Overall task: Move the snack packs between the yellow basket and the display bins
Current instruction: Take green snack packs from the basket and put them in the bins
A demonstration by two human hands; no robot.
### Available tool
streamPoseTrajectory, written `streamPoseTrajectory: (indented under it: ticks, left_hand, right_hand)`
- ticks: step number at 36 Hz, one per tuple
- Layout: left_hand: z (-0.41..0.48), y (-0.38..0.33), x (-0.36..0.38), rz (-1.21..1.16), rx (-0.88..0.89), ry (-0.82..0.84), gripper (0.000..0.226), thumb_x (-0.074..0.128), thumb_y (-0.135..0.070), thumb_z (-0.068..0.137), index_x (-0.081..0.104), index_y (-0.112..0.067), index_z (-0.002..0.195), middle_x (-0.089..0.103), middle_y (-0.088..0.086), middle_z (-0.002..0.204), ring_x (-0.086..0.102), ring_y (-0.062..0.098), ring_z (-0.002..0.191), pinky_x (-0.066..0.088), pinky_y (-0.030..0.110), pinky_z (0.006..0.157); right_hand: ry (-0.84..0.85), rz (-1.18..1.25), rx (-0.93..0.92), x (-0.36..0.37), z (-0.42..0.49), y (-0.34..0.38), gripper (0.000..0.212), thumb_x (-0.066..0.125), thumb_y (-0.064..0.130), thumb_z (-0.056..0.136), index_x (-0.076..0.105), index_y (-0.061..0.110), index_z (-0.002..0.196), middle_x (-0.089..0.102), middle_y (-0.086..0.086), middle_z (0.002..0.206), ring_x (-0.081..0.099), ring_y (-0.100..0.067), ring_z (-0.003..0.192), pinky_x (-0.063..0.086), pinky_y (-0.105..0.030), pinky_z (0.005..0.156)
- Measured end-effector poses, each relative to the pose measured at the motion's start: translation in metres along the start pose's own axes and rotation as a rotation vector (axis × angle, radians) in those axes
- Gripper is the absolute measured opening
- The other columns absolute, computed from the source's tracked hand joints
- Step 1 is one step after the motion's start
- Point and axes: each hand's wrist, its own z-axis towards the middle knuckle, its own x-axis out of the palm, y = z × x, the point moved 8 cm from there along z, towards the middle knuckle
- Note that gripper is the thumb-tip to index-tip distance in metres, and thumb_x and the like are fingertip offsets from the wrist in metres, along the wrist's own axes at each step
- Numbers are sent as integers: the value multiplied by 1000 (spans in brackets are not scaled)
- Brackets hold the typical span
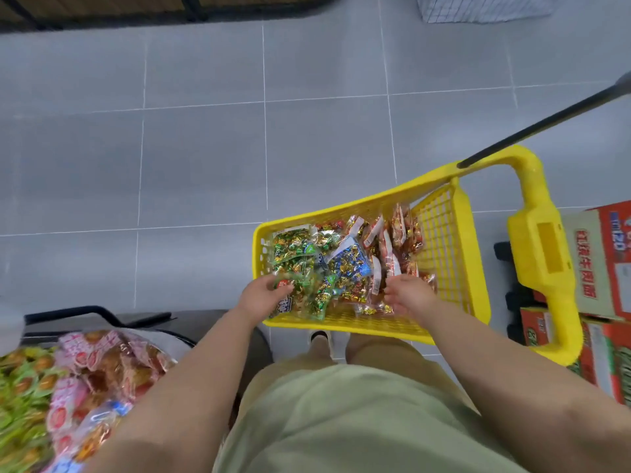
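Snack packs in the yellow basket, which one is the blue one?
The blue pack in the middle of the yellow basket. Green packs lie to its left and red packs to its right; it alone is blue with gold sweets inside.

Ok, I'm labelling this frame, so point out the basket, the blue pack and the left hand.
Basket (440, 233): head view, its mesh right wall.
Blue pack (348, 262): head view, the pack's middle.
Left hand (263, 297): head view, back of the hand, gripping a green pack (309, 303).
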Motion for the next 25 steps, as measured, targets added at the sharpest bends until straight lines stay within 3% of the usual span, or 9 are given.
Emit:
streamPoseTrajectory:
  ticks: [4,8,11,13,16,18,21,23,25]
  left_hand:
    - [-6,-11,-17,-377,-38,-50,22,63,-28,92,64,-10,105,72,8,96,67,31,92,56,39,71]
    - [-7,-9,-22,-718,-110,-81,26,57,-19,95,58,-3,116,66,23,113,64,37,100,49,56,92]
    - [-10,1,-23,-930,-170,-146,22,56,-15,96,57,-3,114,67,20,107,67,28,87,55,45,83]
    - [-12,7,-20,-1064,-203,-147,28,52,-17,97,56,-2,121,67,17,108,67,26,90,57,39,78]
    - [-17,15,-13,-1235,-254,-119,28,49,-22,98,59,-6,117,69,13,106,68,24,90,60,35,70]
    - [-19,18,-10,-1329,-248,-94,26,48,-25,98,61,-8,112,72,10,101,70,23,87,59,35,69]
    - [-22,16,-5,-1393,-210,-1,40,47,-31,96,55,-8,128,64,15,122,61,30,111,51,46,93]
    - [-24,11,-2,-1388,-185,66,48,53,-26,89,51,-6,132,61,18,126,60,32,114,52,48,93]
    - [-23,9,0,-1364,-180,89,45,58,-13,84,52,-4,128,64,20,120,67,32,101,58,47,78]
  right_hand:
    - [-25,-304,-148,16,17,28,27,50,18,94,60,8,117,63,-13,94,53,-20,73,39,-30,64]
    - [-112,-531,-276,34,33,56,45,59,17,89,50,6,131,59,-14,119,57,-20,76,44,-25,63]
    - [-105,-621,-256,48,48,59,54,66,24,86,46,6,132,54,-14,125,59,-26,93,47,-30,71]
    - [-34,-727,-186,58,57,53,50,66,31,87,47,7,126,56,-13,120,56,-28,97,41,-30,73]
    - [-12,-819,-162,59,63,49,28,63,31,89,49,10,99,58,-9,94,50,-23,79,40,-30,66]
    - [-5,-794,-177,54,63,46,26,58,30,92,52,10,108,58,-8,93,52,-24,81,42,-30,69]
    - [2,-679,-207,39,53,44,45,51,31,97,45,11,137,59,-12,120,59,-27,95,43,-31,76]
    - [-53,-524,-265,23,43,49,43,53,32,96,50,12,134,58,-9,124,58,-22,94,43,-30,76]
    - [-131,-338,-348,3,31,57,30,57,32,93,59,15,118,63,-5,110,56,-13,79,44,-24,64]
